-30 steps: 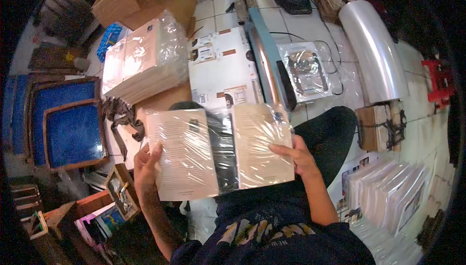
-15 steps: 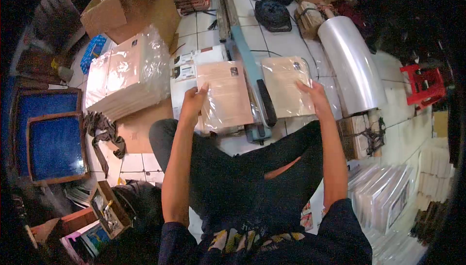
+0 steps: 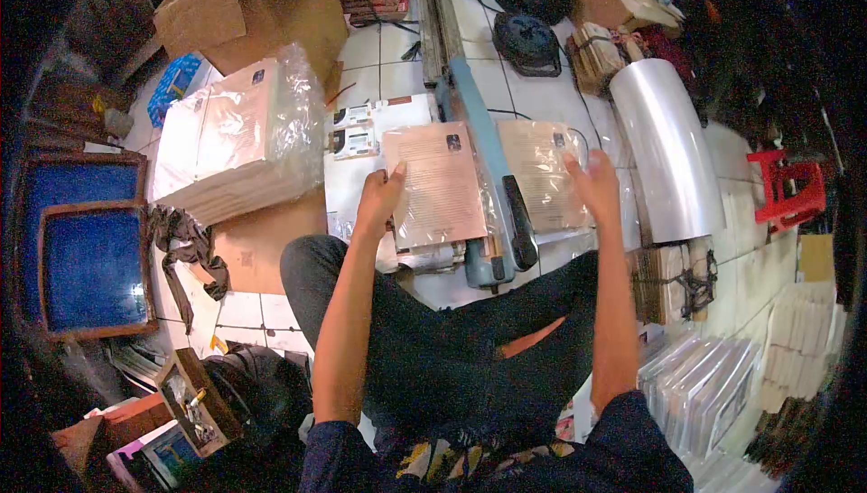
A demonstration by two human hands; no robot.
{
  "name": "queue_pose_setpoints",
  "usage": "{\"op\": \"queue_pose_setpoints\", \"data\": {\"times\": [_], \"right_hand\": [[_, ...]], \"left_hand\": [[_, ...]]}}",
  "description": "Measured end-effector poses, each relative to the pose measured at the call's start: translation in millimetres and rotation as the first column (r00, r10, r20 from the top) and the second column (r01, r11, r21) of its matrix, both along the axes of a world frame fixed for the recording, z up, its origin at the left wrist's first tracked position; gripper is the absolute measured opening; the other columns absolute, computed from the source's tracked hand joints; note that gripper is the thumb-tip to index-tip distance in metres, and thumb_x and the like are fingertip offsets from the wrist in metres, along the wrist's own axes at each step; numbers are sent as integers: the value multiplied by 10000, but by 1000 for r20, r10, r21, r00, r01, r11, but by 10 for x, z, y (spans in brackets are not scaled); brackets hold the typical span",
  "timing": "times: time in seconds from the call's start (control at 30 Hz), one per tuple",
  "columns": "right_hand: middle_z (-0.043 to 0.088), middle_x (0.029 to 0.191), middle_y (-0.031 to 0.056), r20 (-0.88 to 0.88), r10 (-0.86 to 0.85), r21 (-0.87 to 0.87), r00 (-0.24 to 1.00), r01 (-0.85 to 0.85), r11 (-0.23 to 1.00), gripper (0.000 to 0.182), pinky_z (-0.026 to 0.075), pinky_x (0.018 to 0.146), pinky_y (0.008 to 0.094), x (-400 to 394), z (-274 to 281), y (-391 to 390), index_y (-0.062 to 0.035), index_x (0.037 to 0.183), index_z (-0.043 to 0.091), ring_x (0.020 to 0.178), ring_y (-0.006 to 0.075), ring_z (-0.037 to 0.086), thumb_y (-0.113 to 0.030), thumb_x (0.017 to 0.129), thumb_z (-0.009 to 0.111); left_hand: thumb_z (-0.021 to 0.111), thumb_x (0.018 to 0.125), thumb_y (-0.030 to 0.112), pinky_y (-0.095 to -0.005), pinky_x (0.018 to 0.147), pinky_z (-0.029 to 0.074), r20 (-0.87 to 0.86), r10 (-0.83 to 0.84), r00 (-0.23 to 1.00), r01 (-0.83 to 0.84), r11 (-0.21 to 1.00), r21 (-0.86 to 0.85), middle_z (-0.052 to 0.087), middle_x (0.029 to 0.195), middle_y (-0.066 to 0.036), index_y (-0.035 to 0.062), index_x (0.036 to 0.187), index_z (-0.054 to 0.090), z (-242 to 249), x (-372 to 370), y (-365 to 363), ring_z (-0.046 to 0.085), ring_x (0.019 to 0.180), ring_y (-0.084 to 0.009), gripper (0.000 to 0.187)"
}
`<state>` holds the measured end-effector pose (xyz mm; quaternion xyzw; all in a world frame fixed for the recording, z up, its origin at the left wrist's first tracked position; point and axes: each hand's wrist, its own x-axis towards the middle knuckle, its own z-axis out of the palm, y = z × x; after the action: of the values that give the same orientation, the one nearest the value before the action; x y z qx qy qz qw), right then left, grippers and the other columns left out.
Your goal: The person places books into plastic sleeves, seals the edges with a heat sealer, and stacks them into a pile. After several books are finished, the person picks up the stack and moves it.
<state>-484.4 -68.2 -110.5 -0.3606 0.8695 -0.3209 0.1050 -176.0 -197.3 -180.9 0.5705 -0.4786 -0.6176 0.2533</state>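
My left hand (image 3: 377, 199) grips the left edge of a tan book (image 3: 435, 184), its thumb on the cover. To the right, a second tan book (image 3: 545, 177) lies under shiny clear plastic film. My right hand (image 3: 593, 188) is at its right edge, thumb on top and fingers slightly blurred. Between the books runs a long blue-grey bar sealer (image 3: 479, 123) with a black handle (image 3: 518, 222), which looks lowered. Film stretches beside both books near the bar.
A plastic-wrapped book stack (image 3: 217, 132) stands left, before a cardboard box (image 3: 244, 14). A large clear film roll (image 3: 668, 150) lies right, near a red stool (image 3: 784, 188). Blue framed screens (image 3: 95, 263) are far left. Wrapped packs (image 3: 700, 389) sit lower right.
The view has shifted, so most things appear slightly lower. Both hands stay on the two books, and the right fingers have moved a little. The bar's handle looks unchanged.
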Motion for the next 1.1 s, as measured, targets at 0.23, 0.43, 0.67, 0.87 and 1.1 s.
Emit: {"op": "queue_pose_setpoints", "data": {"times": [0.23, 0.43, 0.67, 0.87, 1.1], "right_hand": [[388, 1355, 323, -206, 314, -177, 927, -350, 920, 635, 245, 1073, 537, 1419, 546, 255, 39, 1366, 347, 1279, 456, 355, -376, 924, 539], [355, 1349, 359, -352, 281, 34, 893, -287, 957, 672, 216, 1051, 607, 1425, -47, 359, 35, 1361, 341, 1271, 513, 317, -411, 900, 541], [376, 1345, 341, -281, 275, -105, 919, -314, 943, 617, 221, 1067, 575, 1398, -305, 369, 38, 1338, 377, 1269, 502, 332, -339, 891, 575], [402, 1324, 334, -214, 284, -166, 935, -321, 932, 562, 245, 1060, 560, 1376, -388, 364, 23, 1320, 401, 1268, 496, 339, -325, 907, 560], [397, 1322, 344, -209, 259, -148, 943, -292, 945, 575, 226, 1056, 595, 1395, -104, 325, 21, 1342, 373, 1256, 532, 325, -362, 936, 512]], "left_hand": [[579, 883, 503, -353, 527, 470, 5, 18, 1000, -18, 1000, 9, 592, 822, -89, 12, 1086, 553, -15, -4, 34, 574, 661, -184, 533], [545, 914, 432, -339, 853, 448, -38, 125, 991, -125, 992, 5, 620, 1049, -214, -108, 1148, 526, 164, -55, 112, 591, 948, -249, 589], [544, 912, 445, -347, 858, 447, -14, 123, 992, -123, 992, 33, 626, 1054, -216, -97, 1156, 524, 300, -125, 159, 595, 952, -272, 595], [525, 919, 453, -359, 824, 454, 53, 102, 993, -94, 985, -143, 640, 979, -218, -77, 1091, 558, 61, -112, 129, 605, 902, -275, 558], [443, 985, 365, -331, 779, 460, 16, 200, 980, -183, 924, -335, 645, 973, -200, -66, 1033, 573, 295, -46, 197, 605, 886, -237, 452]]}}
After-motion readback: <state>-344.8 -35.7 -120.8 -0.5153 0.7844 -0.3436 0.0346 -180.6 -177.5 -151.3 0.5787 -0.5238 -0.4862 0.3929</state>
